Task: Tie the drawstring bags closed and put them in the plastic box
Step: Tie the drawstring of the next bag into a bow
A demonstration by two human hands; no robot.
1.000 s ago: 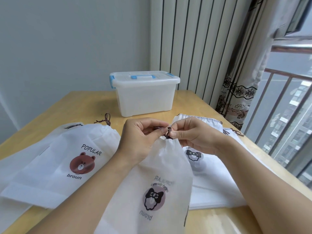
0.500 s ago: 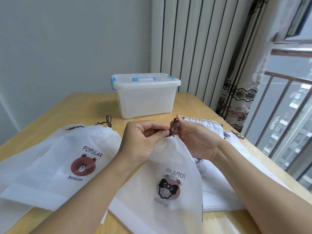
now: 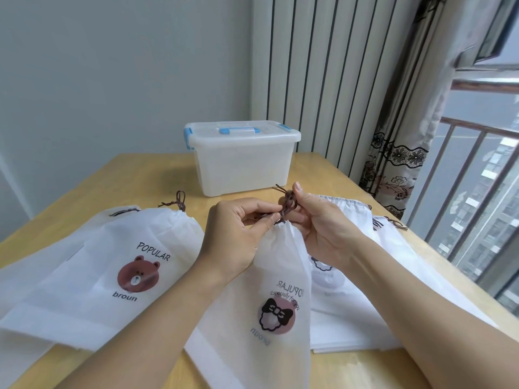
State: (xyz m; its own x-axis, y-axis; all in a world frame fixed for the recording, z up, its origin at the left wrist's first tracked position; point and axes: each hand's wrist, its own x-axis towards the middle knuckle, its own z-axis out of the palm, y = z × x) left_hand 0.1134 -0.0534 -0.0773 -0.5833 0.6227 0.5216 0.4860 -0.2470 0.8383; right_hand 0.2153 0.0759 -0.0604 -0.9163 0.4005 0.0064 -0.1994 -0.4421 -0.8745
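Tying is under way on one bag (image 3: 269,279), held near the table's (image 3: 134,181) front edge, its neck gathered. Our left hand (image 3: 238,234) pinches the brown cord (image 3: 285,204) at the neck; our right hand (image 3: 320,228) grips the cord's knotted loop just above. We judge this knot unfinished. The bear bag (image 3: 118,265) lies flat toward the left edge, its mouth drawn in and cord looped; whether it is properly tied we cannot tell. More bags (image 3: 365,248) lie stacked toward the right edge, apparently untied. The box (image 3: 241,161) stands at the far edge, lid on and latched. No bag is visibly inside; opening and loading remain.
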